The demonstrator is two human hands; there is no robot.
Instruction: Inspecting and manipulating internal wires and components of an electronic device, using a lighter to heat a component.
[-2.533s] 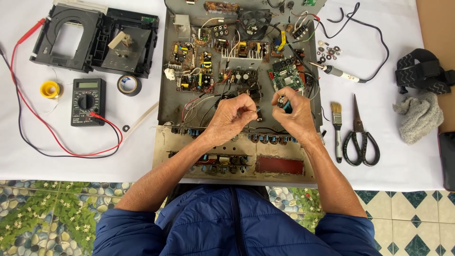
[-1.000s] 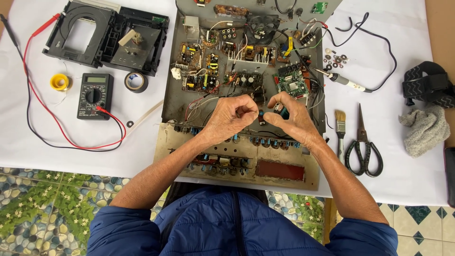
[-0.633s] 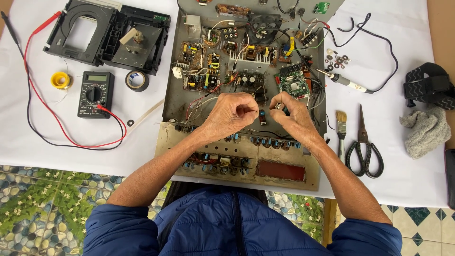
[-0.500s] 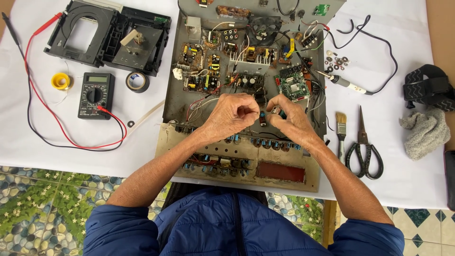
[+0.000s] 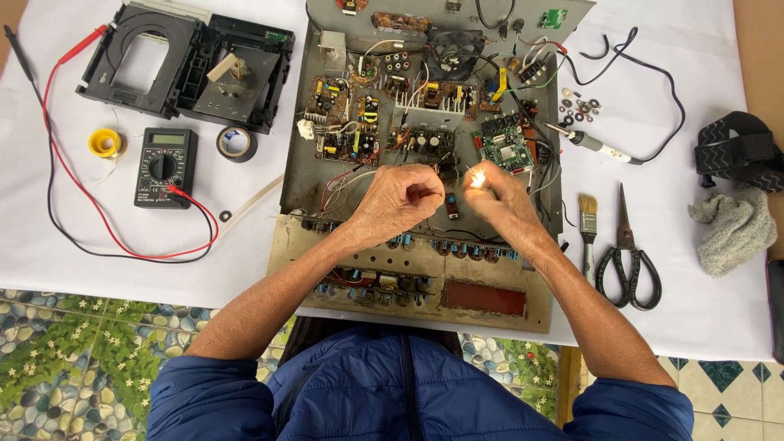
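Note:
An open metal chassis (image 5: 298,188) full of circuit boards and wires lies on the white-covered table. Both my hands hover over its middle, close together. My left hand (image 5: 398,202) is closed, its fingertips pinching a thin wire (image 5: 353,175) that runs out of the chassis. My right hand (image 5: 500,200) grips a small lighter, mostly hidden by the fingers. A small bright flame (image 5: 478,177) burns at its top, just right of my left fingertips. A green circuit board (image 5: 506,149) sits just behind the flame.
Left of the chassis are a black multimeter (image 5: 166,166) with red and black leads, a yellow solder spool (image 5: 105,143), a tape roll (image 5: 237,143) and a black plastic drive frame (image 5: 184,61). To the right lie a soldering iron (image 5: 592,145), brush (image 5: 588,224), scissors (image 5: 627,261) and grey cloth (image 5: 735,229).
My hands have stayed over the chassis middle, pinching together. A flame now burns at my right hand's fingertips, where none showed before.

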